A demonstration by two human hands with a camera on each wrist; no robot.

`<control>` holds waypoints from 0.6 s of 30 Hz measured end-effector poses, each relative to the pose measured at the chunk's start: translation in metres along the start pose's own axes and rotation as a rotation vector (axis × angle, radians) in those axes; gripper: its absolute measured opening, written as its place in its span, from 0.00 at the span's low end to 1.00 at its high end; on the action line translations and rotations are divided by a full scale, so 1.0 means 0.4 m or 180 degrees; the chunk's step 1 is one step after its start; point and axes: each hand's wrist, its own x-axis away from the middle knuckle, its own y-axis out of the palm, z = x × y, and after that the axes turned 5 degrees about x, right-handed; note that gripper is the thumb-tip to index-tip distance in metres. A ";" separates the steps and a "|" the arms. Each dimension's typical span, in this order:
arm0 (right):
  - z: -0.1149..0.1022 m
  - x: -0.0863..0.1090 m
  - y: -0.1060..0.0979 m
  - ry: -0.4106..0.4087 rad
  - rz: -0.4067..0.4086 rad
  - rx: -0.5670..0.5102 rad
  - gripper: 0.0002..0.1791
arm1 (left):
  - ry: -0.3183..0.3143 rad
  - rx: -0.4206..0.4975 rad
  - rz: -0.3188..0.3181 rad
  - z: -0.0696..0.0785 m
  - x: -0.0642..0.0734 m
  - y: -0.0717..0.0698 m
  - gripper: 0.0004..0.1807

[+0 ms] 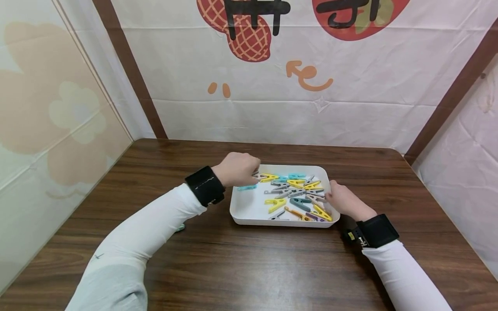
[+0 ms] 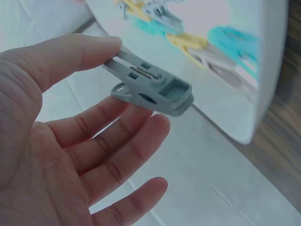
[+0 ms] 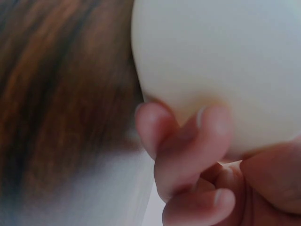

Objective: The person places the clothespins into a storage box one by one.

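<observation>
A grey clothespin [image 2: 153, 87] is pinched between the thumb and fingers of my left hand [image 1: 238, 168], over the left edge of a white tray [image 1: 249, 209]. The other fingers of that hand are spread apart below it in the left wrist view. Inside the tray lie several clothespins: a yellow clothespin [image 1: 275, 204], a dark green clothespin [image 1: 299, 204], an orange clothespin [image 1: 298, 213], plus grey, blue and purple ones. My right hand [image 1: 346, 200] grips the tray's right side. In the right wrist view its curled fingers [image 3: 188, 150] press on the tray's smooth pale surface [image 3: 211, 52].
A small green object [image 1: 180, 227] lies on the wooden table [image 1: 249, 268], partly hidden by my left sleeve. Behind the table hangs a white printed cloth [image 1: 264, 116], with further cloth panels at the left and right sides.
</observation>
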 end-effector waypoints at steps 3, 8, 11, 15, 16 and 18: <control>0.001 -0.001 0.001 -0.0016 0.0010 -0.0001 0.23 | 0.0063 -0.0124 -0.0135 0.026 -0.026 0.012 0.11; 0.002 -0.001 0.000 -0.0045 0.0015 -0.0024 0.23 | 0.0112 -0.0290 -0.0321 0.060 -0.062 0.038 0.13; 0.002 0.000 0.000 -0.0033 0.0004 -0.0037 0.23 | 0.0101 -0.0350 -0.0387 0.072 -0.084 0.055 0.14; 0.001 0.002 0.000 -0.0015 -0.0013 -0.0057 0.24 | 0.0077 -0.0348 -0.0458 0.071 -0.112 0.083 0.11; 0.001 0.002 -0.001 -0.0015 -0.0012 -0.0061 0.24 | 0.0073 -0.0321 -0.0475 0.070 -0.118 0.089 0.10; 0.001 0.002 -0.001 -0.0017 -0.0003 -0.0062 0.23 | 0.0074 -0.0305 -0.0500 0.066 -0.128 0.103 0.09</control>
